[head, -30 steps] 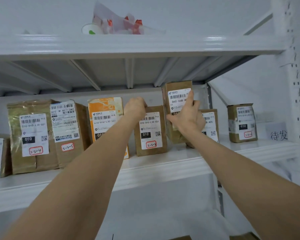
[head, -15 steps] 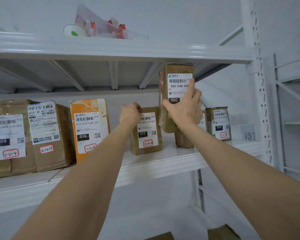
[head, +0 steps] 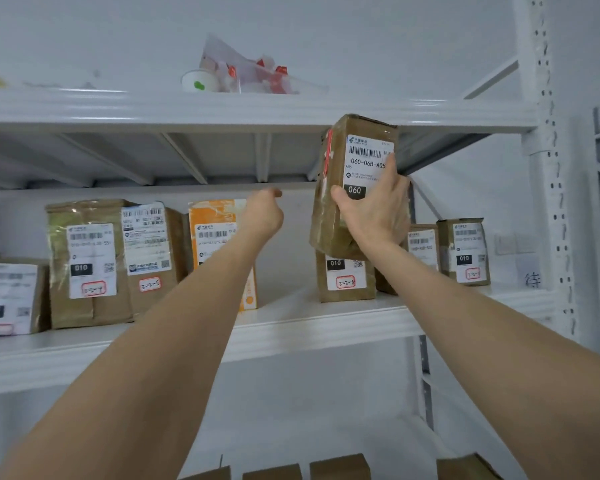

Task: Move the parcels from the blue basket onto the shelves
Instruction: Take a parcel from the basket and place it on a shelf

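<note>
We see the right hand [head: 374, 216] gripping a brown parcel labelled 060-06B-A05 [head: 340, 216]: thumb pressed on the front by the black 060 patch, index finger running up the label's right edge, the other fingers wrapped round the right side. The parcel is in the air, slightly tilted. Its top overlaps the front lip of the upper shelf [head: 257, 112] in view, and its bottom hangs in front of a small brown parcel marked 010 [head: 345, 278] that stands on the middle shelf [head: 291, 327]. We can't tell if the two parcels touch. The left hand [head: 262, 216] is raised in front of the middle shelf bay, back toward us, fingers curled in, nothing held. It sits just right of an upright orange parcel [head: 215, 230]. Further left on the middle shelf stand a brown parcel with a red-framed 3-2-5 tag [head: 149, 251], a large taped parcel marked 010 [head: 87, 265], and a low parcel at the frame edge [head: 11, 299] with a blurred label. Right of the held parcel are two more small brown parcels, one partly behind the right forearm [head: 423, 247] and one just beside it [head: 465, 251]. On the upper shelf sit a white cup with a green mark [head: 198, 81] and a clear bag of red-and-white items [head: 253, 71]. A white perforated upright [head: 548, 168] stands at right. Brown carton tops [head: 340, 467] show along the bottom edge.
</note>
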`<state>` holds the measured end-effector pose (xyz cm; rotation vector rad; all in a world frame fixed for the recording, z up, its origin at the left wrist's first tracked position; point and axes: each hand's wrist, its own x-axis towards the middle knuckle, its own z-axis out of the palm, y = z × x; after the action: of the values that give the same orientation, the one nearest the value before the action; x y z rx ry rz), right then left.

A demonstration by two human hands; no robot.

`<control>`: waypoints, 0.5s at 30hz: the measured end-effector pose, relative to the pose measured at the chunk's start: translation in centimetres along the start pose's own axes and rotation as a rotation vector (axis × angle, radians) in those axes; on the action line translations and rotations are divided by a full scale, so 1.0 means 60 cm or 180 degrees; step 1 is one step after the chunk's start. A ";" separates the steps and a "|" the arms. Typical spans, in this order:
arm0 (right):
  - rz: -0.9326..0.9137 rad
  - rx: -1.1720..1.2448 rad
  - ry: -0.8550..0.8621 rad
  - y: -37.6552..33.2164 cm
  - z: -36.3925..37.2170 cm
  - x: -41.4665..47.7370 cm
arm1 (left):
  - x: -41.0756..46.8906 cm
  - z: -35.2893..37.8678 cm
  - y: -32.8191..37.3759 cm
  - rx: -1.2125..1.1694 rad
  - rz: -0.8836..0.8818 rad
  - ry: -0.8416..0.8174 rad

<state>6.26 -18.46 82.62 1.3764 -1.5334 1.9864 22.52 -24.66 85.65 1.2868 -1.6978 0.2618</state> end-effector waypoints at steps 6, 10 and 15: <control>-0.0157 0.0306 -0.0456 -0.039 0.058 -0.053 | -0.017 -0.066 -0.049 0.0856 0.0242 0.0504; -0.0112 -0.0030 -0.0796 -0.041 0.099 -0.077 | -0.015 -0.071 -0.080 0.1312 0.0199 0.0262; 0.0003 -0.0327 -0.1016 -0.026 0.141 -0.094 | 0.007 -0.062 -0.093 0.1727 0.0145 -0.0035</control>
<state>14.49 -23.34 78.87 1.7116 -1.7396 1.7226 29.24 -24.89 85.94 1.6364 -1.7286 0.7842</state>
